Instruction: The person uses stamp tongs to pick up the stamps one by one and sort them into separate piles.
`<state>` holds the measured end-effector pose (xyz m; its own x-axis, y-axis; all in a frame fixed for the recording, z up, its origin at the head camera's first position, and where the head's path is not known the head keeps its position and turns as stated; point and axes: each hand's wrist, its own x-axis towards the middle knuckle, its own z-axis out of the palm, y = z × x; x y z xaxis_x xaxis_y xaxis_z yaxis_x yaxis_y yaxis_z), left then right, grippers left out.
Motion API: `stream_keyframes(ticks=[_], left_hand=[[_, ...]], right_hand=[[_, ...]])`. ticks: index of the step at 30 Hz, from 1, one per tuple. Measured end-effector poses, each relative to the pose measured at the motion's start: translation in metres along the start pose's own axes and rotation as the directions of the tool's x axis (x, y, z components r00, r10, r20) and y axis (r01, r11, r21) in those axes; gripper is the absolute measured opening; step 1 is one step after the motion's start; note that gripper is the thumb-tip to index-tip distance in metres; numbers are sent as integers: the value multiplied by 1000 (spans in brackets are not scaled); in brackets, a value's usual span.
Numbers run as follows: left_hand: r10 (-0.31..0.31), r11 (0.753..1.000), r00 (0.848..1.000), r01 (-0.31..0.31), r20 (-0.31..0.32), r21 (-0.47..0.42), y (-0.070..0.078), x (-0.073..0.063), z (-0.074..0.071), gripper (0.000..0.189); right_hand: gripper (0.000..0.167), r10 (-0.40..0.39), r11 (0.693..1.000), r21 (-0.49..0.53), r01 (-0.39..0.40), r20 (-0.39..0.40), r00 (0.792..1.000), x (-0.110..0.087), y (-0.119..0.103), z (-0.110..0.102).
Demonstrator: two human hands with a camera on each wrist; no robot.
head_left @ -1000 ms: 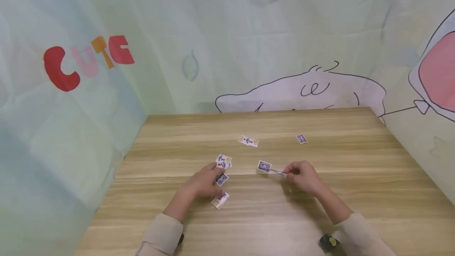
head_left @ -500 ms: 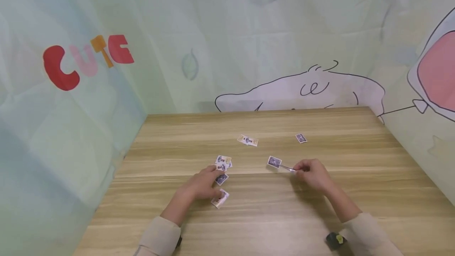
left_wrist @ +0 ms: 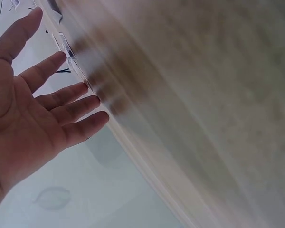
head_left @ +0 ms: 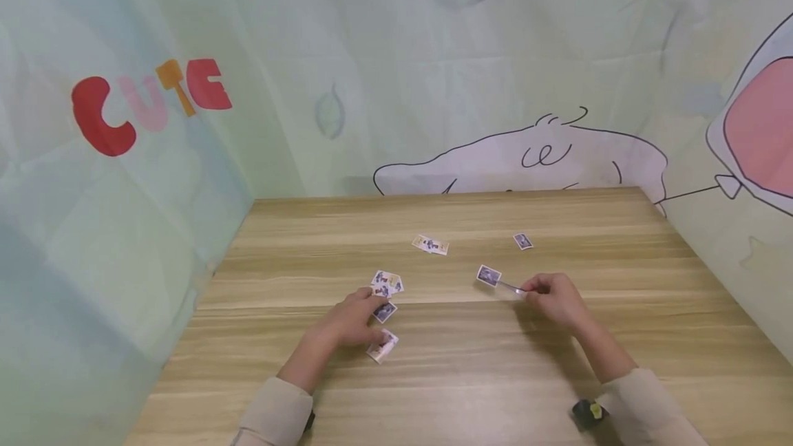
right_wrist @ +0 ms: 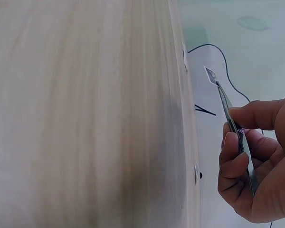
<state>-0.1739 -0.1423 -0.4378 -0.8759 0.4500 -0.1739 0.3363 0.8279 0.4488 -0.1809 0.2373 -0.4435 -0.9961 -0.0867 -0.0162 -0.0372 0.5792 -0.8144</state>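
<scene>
My right hand pinches a pair of metal tweezers, whose tips hold a small dark-faced card with a white border by its corner. In the right wrist view that card stands off the tabletop. My left hand, fingers spread and fairly straight, lies low over the table beside a column of small cards. Its index finger is by a fanned group of light cards, a dark card shows between finger and thumb, and the thumb overlaps a light card.
Farther back on the wooden table lie a few overlapping light cards. A single dark card is to their right. Printed cloth hangs behind the table and along both sides.
The right hand has moved right and slightly back, carrying the card in the tweezers away from the left hand. The left hand has stayed nearly still.
</scene>
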Motion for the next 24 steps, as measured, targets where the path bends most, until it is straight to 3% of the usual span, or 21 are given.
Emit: stream_keyframes(ticks=[8, 24], left_hand=[[5, 1000, 1000, -5, 0, 6, -2, 0, 0, 71], [39, 999, 999, -39, 3, 22, -2, 3, -7, 61]], right_hand=[[14, 32, 999, -9, -32, -7, 999, 5, 5, -5], [16, 40, 999, -18, -41, -46, 998, 11, 15, -22]])
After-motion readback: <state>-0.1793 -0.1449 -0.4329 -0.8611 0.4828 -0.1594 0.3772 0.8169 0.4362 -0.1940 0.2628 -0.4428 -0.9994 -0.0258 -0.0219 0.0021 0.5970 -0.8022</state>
